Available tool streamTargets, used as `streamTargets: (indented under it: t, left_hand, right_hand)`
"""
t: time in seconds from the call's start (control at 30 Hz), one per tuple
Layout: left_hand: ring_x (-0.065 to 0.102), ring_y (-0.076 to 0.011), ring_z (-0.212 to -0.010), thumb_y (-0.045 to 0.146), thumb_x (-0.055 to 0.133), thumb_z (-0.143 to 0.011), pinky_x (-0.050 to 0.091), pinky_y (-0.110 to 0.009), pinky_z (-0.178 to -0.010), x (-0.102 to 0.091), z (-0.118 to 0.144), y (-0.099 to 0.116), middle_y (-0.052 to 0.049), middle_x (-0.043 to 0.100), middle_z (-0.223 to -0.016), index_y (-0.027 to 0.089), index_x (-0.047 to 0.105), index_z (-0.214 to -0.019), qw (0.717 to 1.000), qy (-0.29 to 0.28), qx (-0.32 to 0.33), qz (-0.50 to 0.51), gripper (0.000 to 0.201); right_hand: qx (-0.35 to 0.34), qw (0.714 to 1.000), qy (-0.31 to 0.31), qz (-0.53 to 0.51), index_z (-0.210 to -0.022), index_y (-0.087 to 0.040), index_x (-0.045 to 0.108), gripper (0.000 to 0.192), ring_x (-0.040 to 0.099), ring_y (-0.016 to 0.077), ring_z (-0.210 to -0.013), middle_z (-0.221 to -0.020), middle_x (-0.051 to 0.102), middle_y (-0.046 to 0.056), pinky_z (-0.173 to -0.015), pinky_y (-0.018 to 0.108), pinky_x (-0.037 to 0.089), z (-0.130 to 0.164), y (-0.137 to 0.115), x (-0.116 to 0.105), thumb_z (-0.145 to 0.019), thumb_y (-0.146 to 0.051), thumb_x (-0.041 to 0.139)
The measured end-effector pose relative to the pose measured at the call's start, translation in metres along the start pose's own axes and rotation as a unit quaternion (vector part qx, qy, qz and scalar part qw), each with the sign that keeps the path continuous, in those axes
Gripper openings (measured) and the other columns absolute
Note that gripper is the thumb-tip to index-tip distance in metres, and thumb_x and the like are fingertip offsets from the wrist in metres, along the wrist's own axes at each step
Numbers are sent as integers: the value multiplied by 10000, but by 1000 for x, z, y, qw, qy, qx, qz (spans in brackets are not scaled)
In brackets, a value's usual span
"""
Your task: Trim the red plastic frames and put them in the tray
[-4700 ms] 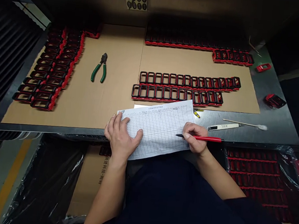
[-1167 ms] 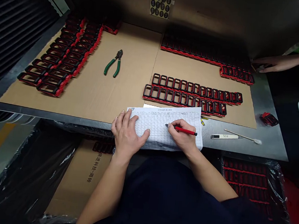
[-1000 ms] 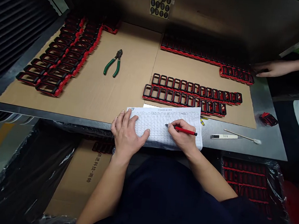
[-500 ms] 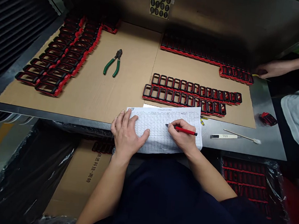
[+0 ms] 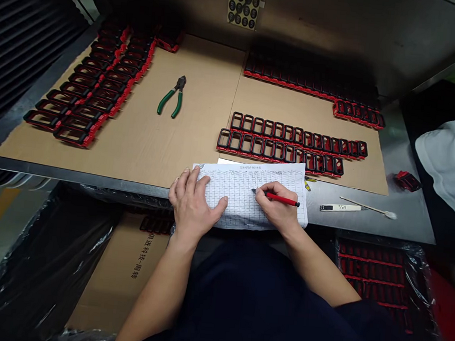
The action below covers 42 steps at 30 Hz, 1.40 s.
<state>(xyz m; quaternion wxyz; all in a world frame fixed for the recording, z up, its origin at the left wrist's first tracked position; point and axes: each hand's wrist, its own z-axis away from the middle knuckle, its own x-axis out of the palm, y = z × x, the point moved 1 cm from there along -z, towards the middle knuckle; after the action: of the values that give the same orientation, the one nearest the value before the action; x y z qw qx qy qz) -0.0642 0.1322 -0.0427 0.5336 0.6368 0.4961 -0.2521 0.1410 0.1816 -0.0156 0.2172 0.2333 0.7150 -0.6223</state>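
Observation:
A printed paper form with a grid of cells lies at the front edge of the bench. My left hand rests on its left side, fingers spread and pressing on the sheet. My right hand grips a red pen, its dark tip pointing left at the middle of the form. Just behind the form stand two rows of red and black frame-shaped parts. Part of a yellow tool shows at the form's right edge.
Green-handled pliers lie on the cardboard sheet. More red and black parts line the left and back. A white knife, a cotton swab and one loose part lie right. A person's white garment shows beyond.
The other person's hand at the back right has left the view, and the white garment there has shifted left. My hands, the pen and the form look unchanged.

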Motion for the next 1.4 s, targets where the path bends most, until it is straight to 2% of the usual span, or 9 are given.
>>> streamTargets:
  t: [1.4]
  left_hand:
    - [426,-394,-1419,532,638,-808,245,-534,-1161,1,0,-1,-188,538,-1491,168,619,-1189,999,17,20,-30,527]
  right_hand:
    - [-22,1000,12,-1,-660,-227,661,186,634,180,-598,-641,689,5,-665,305,525,0,0,0,-783,-358,613]
